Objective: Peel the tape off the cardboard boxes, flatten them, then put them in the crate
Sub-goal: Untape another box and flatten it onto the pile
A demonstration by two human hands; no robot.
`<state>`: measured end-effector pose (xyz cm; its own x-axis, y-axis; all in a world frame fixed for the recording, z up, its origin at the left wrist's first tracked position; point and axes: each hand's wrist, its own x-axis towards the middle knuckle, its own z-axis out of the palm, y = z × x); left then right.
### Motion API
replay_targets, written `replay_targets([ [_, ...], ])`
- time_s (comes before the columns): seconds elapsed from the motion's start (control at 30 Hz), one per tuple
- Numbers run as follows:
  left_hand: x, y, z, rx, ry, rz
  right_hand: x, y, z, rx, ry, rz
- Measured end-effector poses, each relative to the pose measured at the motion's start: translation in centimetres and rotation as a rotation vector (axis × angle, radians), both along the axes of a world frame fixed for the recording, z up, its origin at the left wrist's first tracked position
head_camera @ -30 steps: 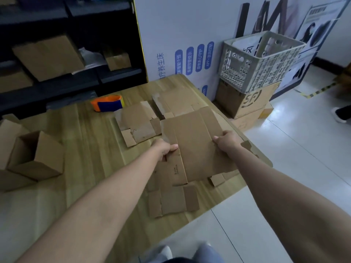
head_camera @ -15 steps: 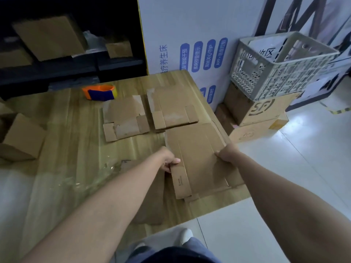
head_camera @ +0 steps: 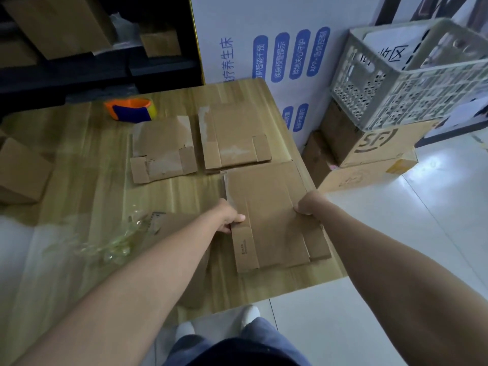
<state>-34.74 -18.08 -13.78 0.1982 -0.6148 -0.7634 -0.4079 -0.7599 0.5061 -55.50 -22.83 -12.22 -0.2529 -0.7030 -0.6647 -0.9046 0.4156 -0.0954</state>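
Head: left hand (head_camera: 227, 216), right hand (head_camera: 307, 203) grip flattened box (head_camera: 272, 207); SF carton (head_camera: 380, 143).

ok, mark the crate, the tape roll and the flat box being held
crate (head_camera: 353, 75): head view, perforated side wall.
tape roll (head_camera: 129, 113): head view, blue front part.
held flat box (head_camera: 269, 215): head view, centre panel.

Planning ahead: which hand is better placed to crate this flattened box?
Likely right: the right hand grips the flattened brown cardboard box on its edge nearest the grey plastic crate; the left hand grips the opposite edge.
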Motion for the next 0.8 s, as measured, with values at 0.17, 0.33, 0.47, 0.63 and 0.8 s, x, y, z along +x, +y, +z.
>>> replay_targets([
  [0.17, 3.8, -1.8, 1.5, -0.258, -0.012, 0.180, 3.9, -2.8, 2.9, -0.157, -0.040, 0.100],
  [0.33, 10.4, -2.8, 3.3, -0.303, 0.111, 0.345, 10.8, -5.2, 4.4, -0.296, -0.169, 0.144],
  [0.47, 16.1, -4.6, 3.9, -0.337, 0.076, 0.391, 17.2, -7.5, 5.4, -0.332, -0.366, 0.129],
  [0.63, 23.0, -7.8, 3.2, -0.328, -0.075, 0.474, 24.7, -9.9, 4.8, -0.343, -0.351, 0.259],
  [0.8, 28.3, -10.8, 0.4, -0.301, -0.166, 0.356, 30.2, -12.7, 1.0, -0.334, -0.293, 0.255],
])
